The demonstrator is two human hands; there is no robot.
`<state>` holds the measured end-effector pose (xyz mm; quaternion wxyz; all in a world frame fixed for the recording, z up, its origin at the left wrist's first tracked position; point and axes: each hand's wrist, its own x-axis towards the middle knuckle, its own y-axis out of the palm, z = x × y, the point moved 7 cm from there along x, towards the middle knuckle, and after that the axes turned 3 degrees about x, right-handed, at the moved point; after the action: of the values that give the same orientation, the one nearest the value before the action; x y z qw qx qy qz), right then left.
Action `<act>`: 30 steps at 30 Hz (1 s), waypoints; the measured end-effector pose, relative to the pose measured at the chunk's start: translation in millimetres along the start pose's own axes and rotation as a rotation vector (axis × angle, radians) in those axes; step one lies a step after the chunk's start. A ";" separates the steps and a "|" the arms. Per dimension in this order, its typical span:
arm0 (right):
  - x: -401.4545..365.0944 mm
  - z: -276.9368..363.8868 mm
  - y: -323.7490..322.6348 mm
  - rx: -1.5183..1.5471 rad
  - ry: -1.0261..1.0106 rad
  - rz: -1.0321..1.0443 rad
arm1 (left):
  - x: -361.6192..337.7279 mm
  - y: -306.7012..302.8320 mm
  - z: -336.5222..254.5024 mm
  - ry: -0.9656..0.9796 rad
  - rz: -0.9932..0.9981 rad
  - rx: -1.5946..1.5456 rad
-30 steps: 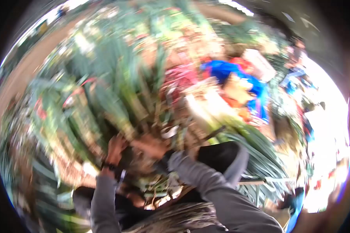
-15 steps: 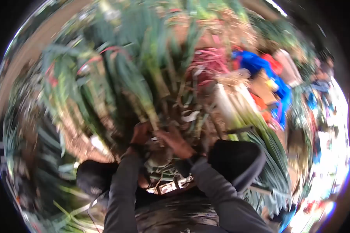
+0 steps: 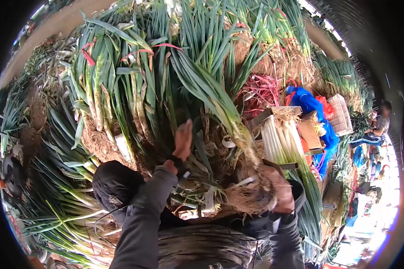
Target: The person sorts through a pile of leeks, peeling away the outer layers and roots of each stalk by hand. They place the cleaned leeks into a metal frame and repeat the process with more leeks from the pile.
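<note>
A few green onions [image 3: 231, 119], long-leaved with yellowed lower stems, lie slanted from upper left to lower right in front of me. My right hand [image 3: 280, 188] is closed around their root end, beside a shaggy clump of brown roots [image 3: 249, 197]; some of its fingers are hidden behind the stems. My left hand [image 3: 183, 141] is empty, fingers stretched out and pointing away from me, left of the held stems. Just beyond it stand bundles of untrimmed green onions [image 3: 139, 98] tied with red strips.
Cleaned white-stemmed onions [image 3: 280, 139] lie at the right by my knee. Pink ties [image 3: 262, 92], blue plastic [image 3: 312, 101] and a white basket [image 3: 340, 114] are beyond them. More onions [image 3: 72, 201] are heaped at my left. A person [image 3: 381, 123] is at the far right.
My hands, together at the stem bases before, have come apart. The right has moved right and toward me with the onions' root end; the left has let go and opened.
</note>
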<state>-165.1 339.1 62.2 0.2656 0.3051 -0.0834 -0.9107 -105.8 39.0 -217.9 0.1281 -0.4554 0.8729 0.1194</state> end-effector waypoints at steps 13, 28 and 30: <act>-128.9 88.8 -14.7 -0.280 -0.218 -0.058 | -148.8 136.6 -302.8 0.114 0.703 -0.725; 177.0 -55.5 97.8 -0.902 -0.697 0.138 | -60.0 -71.9 -295.1 0.197 0.140 -0.197; 208.9 -119.7 98.4 -0.841 -0.678 0.173 | -53.9 -97.1 -270.2 0.133 0.085 -0.219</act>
<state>-191.2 145.4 -109.5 0.3970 -0.1458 0.1822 -0.8877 -26.9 -61.7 44.7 0.0143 -0.4364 0.8796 0.1888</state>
